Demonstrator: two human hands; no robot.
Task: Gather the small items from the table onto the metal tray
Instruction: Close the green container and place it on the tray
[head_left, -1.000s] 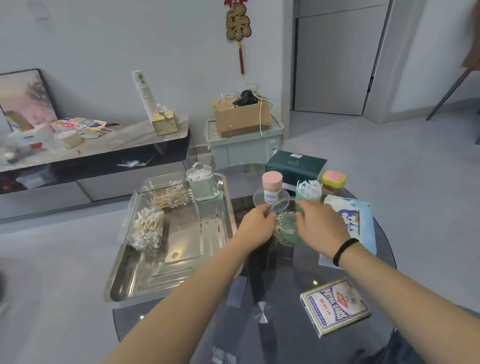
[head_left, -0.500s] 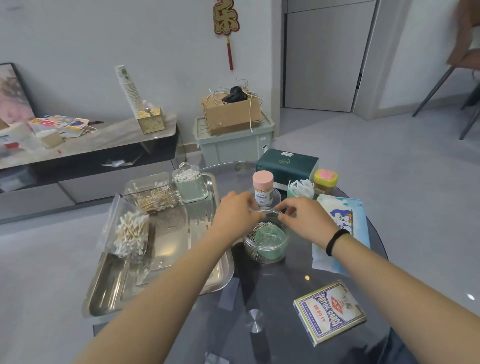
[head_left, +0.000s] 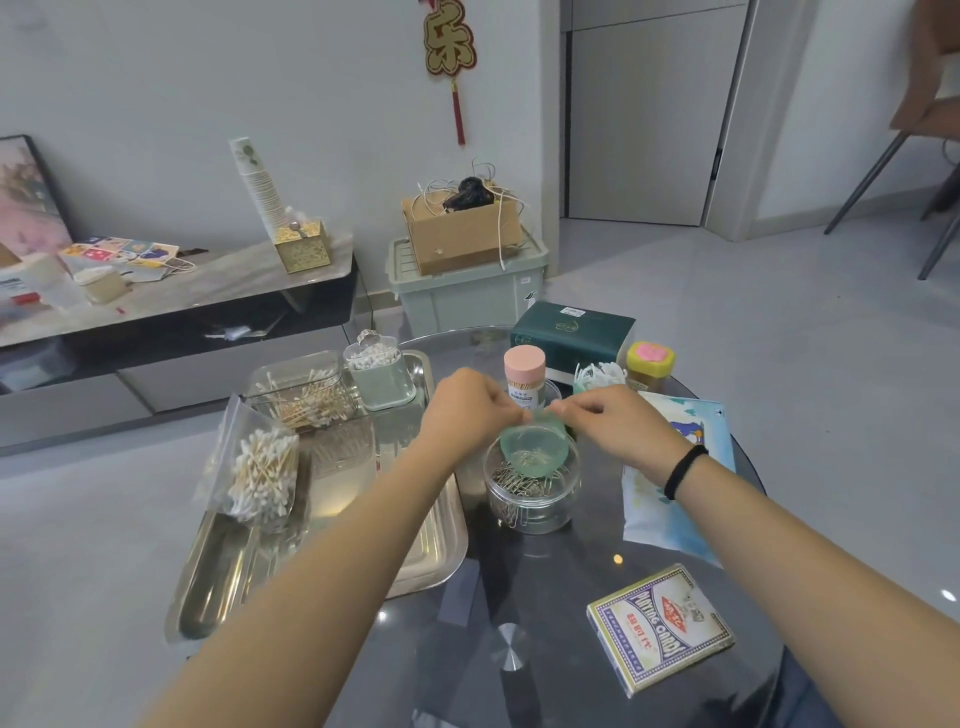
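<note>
Tray (head_left: 441, 525) at table (head_left: 545, 649) left holds swab containers. Left hand (head_left: 470, 410) and right hand (head_left: 618, 428) each pinch the green lid (head_left: 532, 449), tilted over the clip jar (head_left: 530, 499) standing beside the tray. Cards (head_left: 660, 626) lie right.

Soft, even indoor light fills the room, with faint shadows. Small bright glints dot the dark round glass table (head_left: 519, 623), and the shiny metal tray (head_left: 431, 545) throws pale glare. Wide-angle bending curves the far edges; everything looks slightly soft.
</note>
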